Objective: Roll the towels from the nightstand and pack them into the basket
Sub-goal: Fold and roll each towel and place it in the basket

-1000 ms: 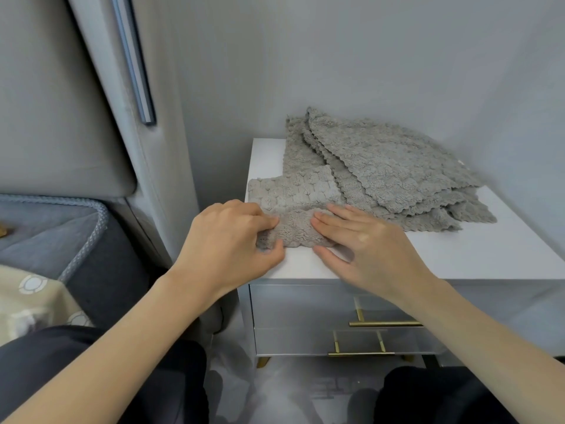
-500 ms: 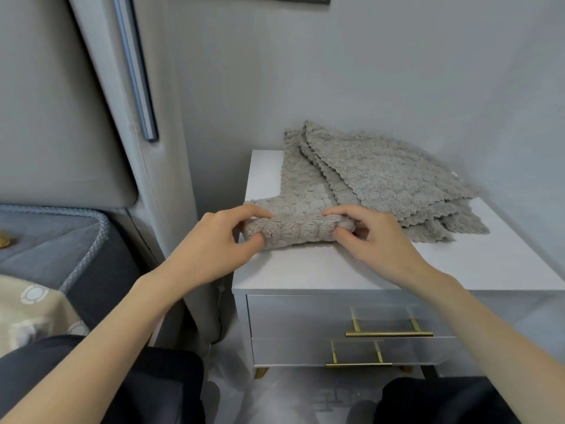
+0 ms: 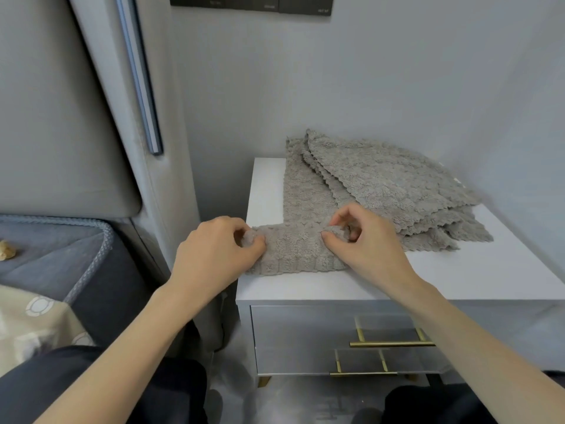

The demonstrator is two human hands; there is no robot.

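left hand (image 3: 214, 255) and right hand (image 3: 367, 243) each pinch an end of the half-rolled towel (image 3: 293, 246) at the nightstand's (image 3: 458, 276) 7 o'clock corner. uneven pinching could skew the roll, and its tail, tucked under the stack (image 3: 382, 185) at 1 o'clock, may drag it.

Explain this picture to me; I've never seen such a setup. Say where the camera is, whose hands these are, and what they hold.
No machine here: a person wears a camera on the head, looking forward and down at their own bare arms. The left hand and the right hand each pinch one end of a grey towel, partly rolled, at the front of the white nightstand. Behind it lies a loose pile of towels. A bed shows at the left. No basket is in view.
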